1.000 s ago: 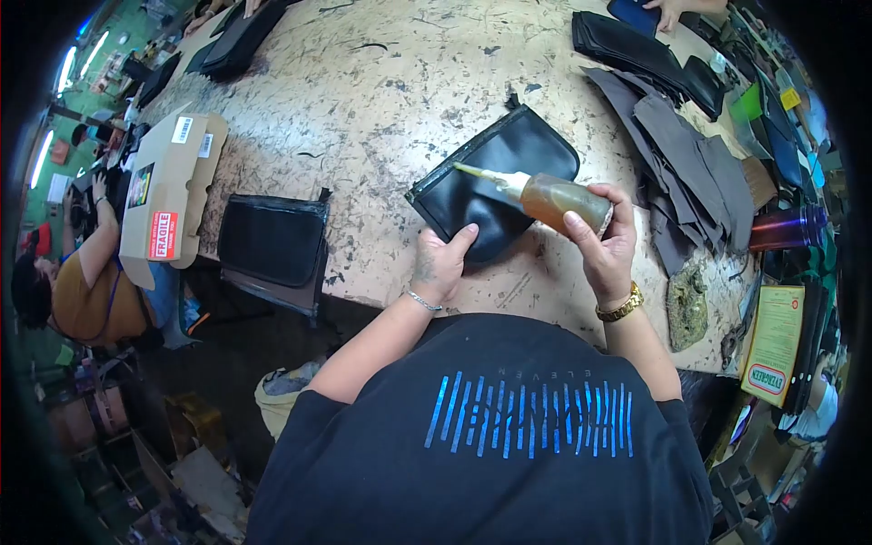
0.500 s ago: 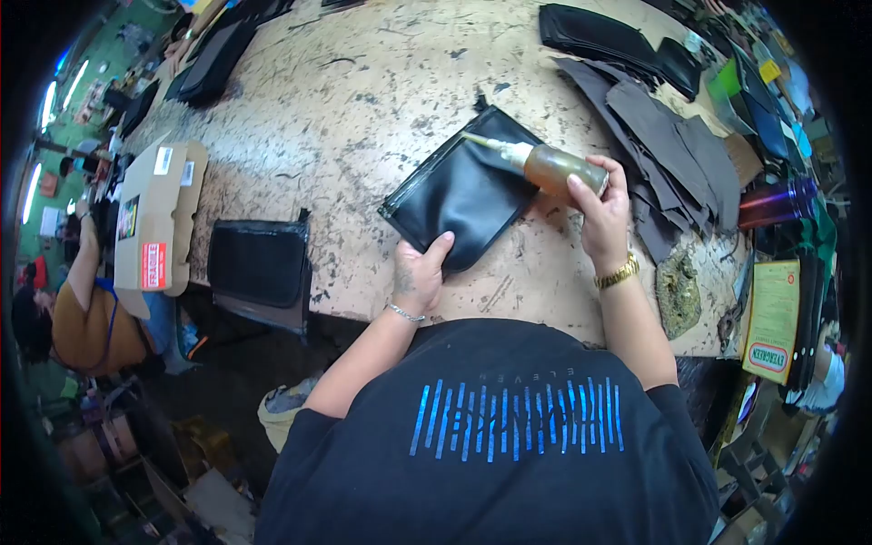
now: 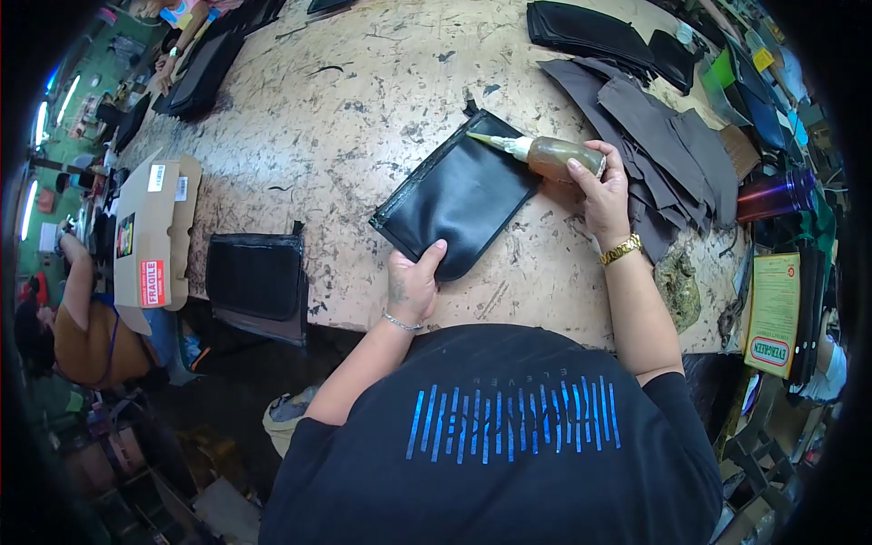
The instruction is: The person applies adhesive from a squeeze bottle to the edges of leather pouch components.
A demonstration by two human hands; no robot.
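A black pouch (image 3: 459, 191) lies tilted over the worn table (image 3: 363, 100), with my left hand (image 3: 415, 283) gripping its lower edge, thumb on top and fingers hidden beneath. My right hand (image 3: 604, 193) is wrapped round a bottle of amber liquid (image 3: 556, 159), held nearly level. The bottle's long narrow nozzle points left, and its tip is at the pouch's upper edge, near the zipper end. Whether the tip touches the pouch is too small to tell.
Another black pouch (image 3: 254, 272) lies at the front left beside a cardboard box (image 3: 154, 232). Dark grey sheets (image 3: 663, 145) and black pouches (image 3: 590, 34) are at the right. A purple tumbler (image 3: 777, 195) stands beyond. A person (image 3: 100, 336) sits at far left.
The pouch and my left hand have shifted slightly left and down. The bottle's nozzle stays near the pouch's upper edge, and my right hand keeps its hold.
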